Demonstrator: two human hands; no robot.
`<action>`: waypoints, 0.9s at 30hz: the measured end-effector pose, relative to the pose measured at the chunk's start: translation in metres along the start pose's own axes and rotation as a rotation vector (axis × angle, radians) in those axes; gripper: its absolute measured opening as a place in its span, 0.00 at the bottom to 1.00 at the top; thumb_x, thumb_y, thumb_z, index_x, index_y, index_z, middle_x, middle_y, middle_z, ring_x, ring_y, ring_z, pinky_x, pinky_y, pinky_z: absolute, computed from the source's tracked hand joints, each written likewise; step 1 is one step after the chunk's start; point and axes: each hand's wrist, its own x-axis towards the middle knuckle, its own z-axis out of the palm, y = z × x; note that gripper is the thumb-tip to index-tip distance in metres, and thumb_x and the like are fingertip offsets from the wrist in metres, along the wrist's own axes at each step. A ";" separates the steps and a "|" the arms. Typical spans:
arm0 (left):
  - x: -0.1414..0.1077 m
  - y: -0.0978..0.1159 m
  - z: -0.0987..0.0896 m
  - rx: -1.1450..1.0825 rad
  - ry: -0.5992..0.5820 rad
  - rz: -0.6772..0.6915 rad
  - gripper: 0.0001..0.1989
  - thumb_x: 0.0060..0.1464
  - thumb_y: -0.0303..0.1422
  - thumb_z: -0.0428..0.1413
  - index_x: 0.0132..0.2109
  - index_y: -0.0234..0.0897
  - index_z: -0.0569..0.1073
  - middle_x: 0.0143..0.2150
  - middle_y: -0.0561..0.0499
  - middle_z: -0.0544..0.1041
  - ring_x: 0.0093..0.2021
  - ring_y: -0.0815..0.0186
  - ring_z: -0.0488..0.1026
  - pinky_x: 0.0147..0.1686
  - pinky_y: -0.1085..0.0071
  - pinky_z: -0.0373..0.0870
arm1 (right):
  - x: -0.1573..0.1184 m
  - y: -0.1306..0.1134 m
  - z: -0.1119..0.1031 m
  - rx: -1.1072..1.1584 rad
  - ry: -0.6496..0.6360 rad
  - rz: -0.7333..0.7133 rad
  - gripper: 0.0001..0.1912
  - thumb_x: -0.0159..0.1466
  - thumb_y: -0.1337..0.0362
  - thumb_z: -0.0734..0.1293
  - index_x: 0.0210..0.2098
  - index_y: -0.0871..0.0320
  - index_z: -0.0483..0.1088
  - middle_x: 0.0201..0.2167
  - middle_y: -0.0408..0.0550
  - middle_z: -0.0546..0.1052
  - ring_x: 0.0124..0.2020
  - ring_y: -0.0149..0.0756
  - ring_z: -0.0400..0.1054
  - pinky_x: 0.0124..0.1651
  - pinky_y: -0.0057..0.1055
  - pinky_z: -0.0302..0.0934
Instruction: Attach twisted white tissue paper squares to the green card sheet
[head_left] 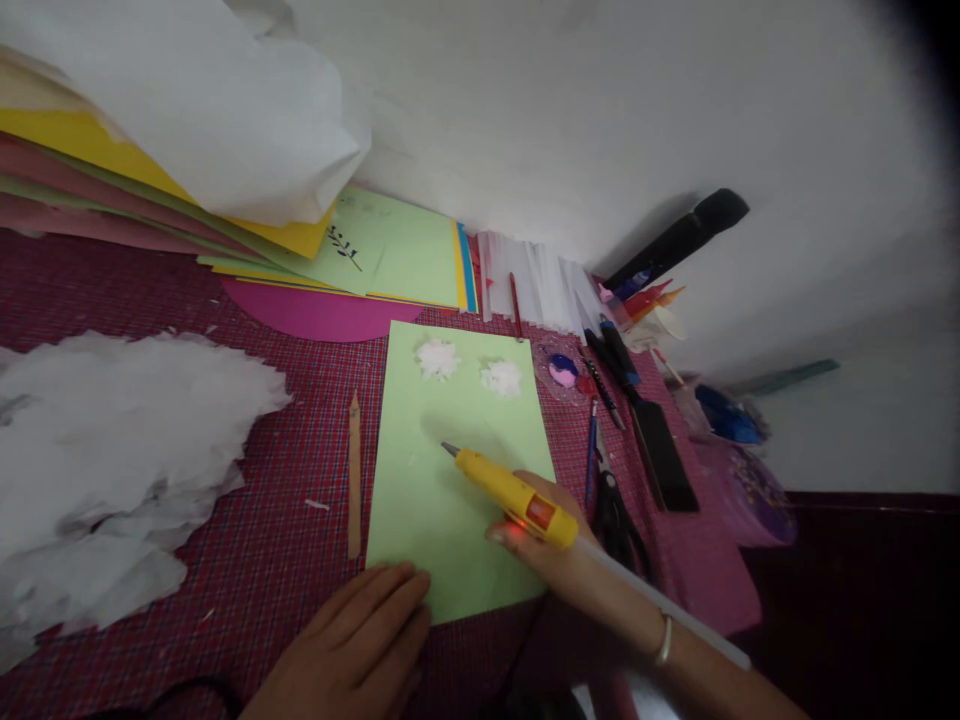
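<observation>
My right hand [536, 535] is closed round a yellow glue gun [510, 492] with a grey nozzle and a glowing red light. A long white glue stick [660, 605] sticks out of its back end. The nozzle hovers over a light green sheet of paper [457, 550], pointing to the upper left. Two fluffy white paper tufts [437, 359] sit near the sheet's top edge. My left hand [367, 625] lies flat, fingers stretched out, on the lower left corner of the sheet. A flat wooden stick [355, 480] lies just left of the paper.
White tissue pieces [112, 440] are heaped at left. Coloured paper sheets [405, 245] and a bundle of white glue sticks [532, 280] lie along the wall. Black scissors [616, 515], a brush [592, 450], a paint palette [551, 372] and a dark phone-like slab [666, 455] lie at right.
</observation>
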 end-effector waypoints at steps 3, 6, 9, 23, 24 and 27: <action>0.000 0.000 0.000 -0.026 -0.006 -0.010 0.13 0.59 0.29 0.51 0.48 0.44 0.76 0.49 0.54 0.79 0.52 0.66 0.73 0.53 0.71 0.69 | 0.001 -0.003 -0.001 0.065 -0.013 0.011 0.11 0.56 0.57 0.70 0.32 0.54 0.65 0.29 0.43 0.71 0.30 0.33 0.65 0.31 0.29 0.60; -0.001 0.001 0.000 -0.028 -0.015 -0.020 0.13 0.58 0.29 0.52 0.48 0.43 0.76 0.50 0.53 0.79 0.53 0.66 0.72 0.53 0.71 0.70 | 0.002 0.000 -0.001 0.098 -0.017 0.033 0.10 0.57 0.58 0.68 0.34 0.54 0.66 0.31 0.44 0.73 0.31 0.33 0.66 0.33 0.30 0.62; 0.000 0.002 -0.001 -0.042 -0.014 -0.027 0.13 0.58 0.29 0.51 0.48 0.43 0.76 0.50 0.53 0.78 0.53 0.65 0.72 0.52 0.70 0.70 | 0.001 0.007 0.000 0.073 0.012 0.042 0.08 0.56 0.58 0.68 0.31 0.54 0.65 0.28 0.44 0.71 0.29 0.33 0.65 0.32 0.30 0.62; 0.003 0.005 -0.001 -0.038 -0.010 -0.065 0.12 0.58 0.28 0.51 0.46 0.42 0.76 0.49 0.54 0.78 0.52 0.65 0.72 0.52 0.70 0.70 | 0.005 -0.004 0.000 0.130 0.017 0.061 0.12 0.53 0.57 0.69 0.28 0.55 0.62 0.24 0.40 0.67 0.24 0.29 0.60 0.27 0.29 0.58; 0.003 0.005 -0.002 -0.042 -0.010 -0.069 0.12 0.58 0.28 0.51 0.46 0.42 0.76 0.49 0.54 0.78 0.52 0.65 0.72 0.52 0.70 0.70 | 0.006 -0.005 0.000 0.116 0.025 0.061 0.13 0.53 0.57 0.69 0.27 0.55 0.61 0.23 0.39 0.66 0.24 0.29 0.59 0.26 0.28 0.57; 0.003 0.007 -0.002 -0.077 -0.015 -0.092 0.13 0.58 0.28 0.51 0.46 0.42 0.76 0.50 0.53 0.78 0.52 0.66 0.71 0.53 0.70 0.69 | 0.005 -0.011 -0.001 0.098 0.047 0.070 0.14 0.52 0.56 0.69 0.24 0.55 0.59 0.20 0.39 0.63 0.22 0.28 0.57 0.24 0.28 0.55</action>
